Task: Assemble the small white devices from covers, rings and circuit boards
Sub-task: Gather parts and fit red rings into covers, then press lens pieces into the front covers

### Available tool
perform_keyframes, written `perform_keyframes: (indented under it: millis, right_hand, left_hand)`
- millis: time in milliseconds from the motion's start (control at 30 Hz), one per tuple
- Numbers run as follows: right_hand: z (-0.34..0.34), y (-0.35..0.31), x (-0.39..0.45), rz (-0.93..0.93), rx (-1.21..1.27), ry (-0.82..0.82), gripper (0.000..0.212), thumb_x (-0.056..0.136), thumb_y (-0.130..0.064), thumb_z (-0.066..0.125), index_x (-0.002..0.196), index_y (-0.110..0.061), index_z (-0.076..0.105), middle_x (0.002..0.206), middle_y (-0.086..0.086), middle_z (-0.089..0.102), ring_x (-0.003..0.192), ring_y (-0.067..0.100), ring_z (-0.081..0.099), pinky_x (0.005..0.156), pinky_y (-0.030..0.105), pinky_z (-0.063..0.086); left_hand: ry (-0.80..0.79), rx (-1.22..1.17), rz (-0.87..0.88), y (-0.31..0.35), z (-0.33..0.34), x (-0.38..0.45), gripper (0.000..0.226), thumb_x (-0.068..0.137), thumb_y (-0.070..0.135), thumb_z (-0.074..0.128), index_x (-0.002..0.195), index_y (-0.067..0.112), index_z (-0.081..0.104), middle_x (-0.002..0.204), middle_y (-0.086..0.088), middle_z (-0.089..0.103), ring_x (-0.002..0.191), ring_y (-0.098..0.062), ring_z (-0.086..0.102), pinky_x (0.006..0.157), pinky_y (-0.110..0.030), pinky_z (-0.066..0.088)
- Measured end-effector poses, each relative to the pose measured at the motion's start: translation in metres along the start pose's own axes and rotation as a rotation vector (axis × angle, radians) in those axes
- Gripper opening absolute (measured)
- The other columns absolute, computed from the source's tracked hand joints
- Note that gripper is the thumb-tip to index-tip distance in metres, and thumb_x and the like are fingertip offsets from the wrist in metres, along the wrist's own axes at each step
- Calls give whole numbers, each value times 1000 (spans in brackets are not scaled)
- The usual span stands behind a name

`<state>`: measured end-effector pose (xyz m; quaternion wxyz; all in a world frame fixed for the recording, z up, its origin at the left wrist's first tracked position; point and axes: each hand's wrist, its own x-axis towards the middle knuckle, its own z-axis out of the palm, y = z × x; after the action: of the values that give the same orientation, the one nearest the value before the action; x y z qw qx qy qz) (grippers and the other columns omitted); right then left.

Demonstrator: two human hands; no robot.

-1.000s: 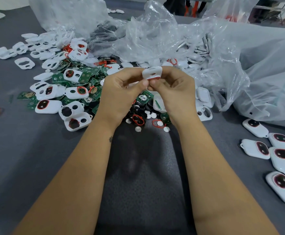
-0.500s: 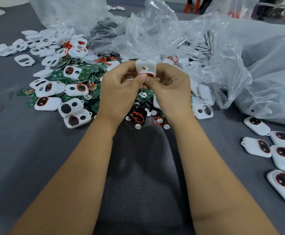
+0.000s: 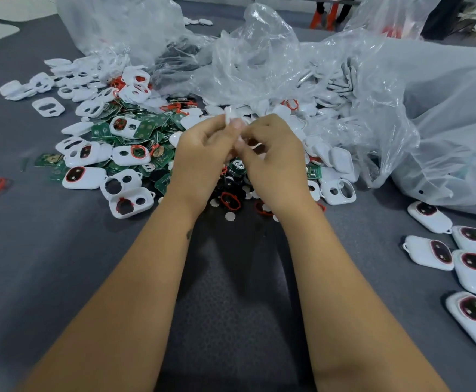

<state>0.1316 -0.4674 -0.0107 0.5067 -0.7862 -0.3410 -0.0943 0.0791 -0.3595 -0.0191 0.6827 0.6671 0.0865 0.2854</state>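
white finished devices [image 3: 470, 261] lie in a small cluster at my right, while both my left hand [image 3: 202, 154] and right hand [image 3: 273, 157] pinch one cover [image 3: 230, 116] above a big pile of loose covers [image 3: 123, 179], so i judge most remains

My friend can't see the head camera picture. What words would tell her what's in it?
Two bare hands, left hand and right hand, pinch one small white cover together above a grey table. Behind them lies a heap of white covers, green circuit boards and red rings, with clear plastic bags; finished white devices lie at the right.
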Motion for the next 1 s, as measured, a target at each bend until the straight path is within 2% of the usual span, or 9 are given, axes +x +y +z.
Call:
perform_keyframes:
  millis: [100,200,267,367,467,567,667,800,1000]
  right_hand:
    - [1,-5,-1,-22,82,-47,14,87,-6,66,94,-16,74,97,0,65,92,8,62,84,23,50]
    - [-6,-6,0,108,198,52,18,86,-8,63,88,-24,71,91,-8,66,77,-3,59,72,10,46]
    - [-14,1,2,171,59,33,16,84,-12,61,80,-23,71,82,-11,66,72,-2,57,69,12,45]
    - [-22,9,3,226,-194,-180,6,76,-28,70,76,-21,71,68,-8,61,62,4,54,62,24,47]
    - [-26,13,4,197,-347,-296,22,68,-36,82,81,-23,70,72,-8,55,66,4,50,56,20,38]
    - [-29,14,6,191,-351,-299,20,71,-29,82,89,-23,74,80,-11,53,75,6,51,58,8,34]
    - [-31,15,5,186,-372,-270,10,80,-26,75,88,-20,76,85,-7,60,84,12,57,69,23,42]
    - [-29,18,5,91,-451,-134,15,90,-22,61,87,-14,74,100,3,62,100,21,54,85,34,41]
    - [-18,4,7,277,341,58,19,95,-11,57,79,-17,66,65,-6,63,64,7,57,64,19,44]
  left_hand:
    - [131,25,23,0,-3,3,24,99,18,54,93,2,70,76,-11,69,74,-13,66,71,-27,53]
    - [286,-147,-42,3,-12,8,19,100,11,54,91,6,69,88,-7,72,90,-19,73,77,-25,57]
    - [343,-210,-64,4,-16,11,18,98,8,56,87,8,69,85,-5,73,90,-23,73,76,-26,58]
    - [346,-192,-52,4,-16,12,18,98,6,55,86,7,68,83,-4,72,85,-22,74,74,-25,58]
    - [325,-154,-36,2,-14,12,20,100,6,52,83,7,64,84,-6,69,79,-19,74,71,-24,57]
    - [312,-136,-34,2,-12,11,15,101,12,50,95,1,59,96,-12,69,80,-19,75,70,-24,58]
    - [293,-161,-57,3,-12,10,25,103,18,48,112,-5,53,104,-18,69,83,-22,75,72,-27,59]
    - [249,-121,-97,4,-9,9,17,104,18,46,102,3,53,98,-14,71,80,-20,74,71,-28,59]
    - [223,116,-48,3,-7,6,13,98,14,57,89,12,64,81,2,69,65,-5,67,56,-23,55]
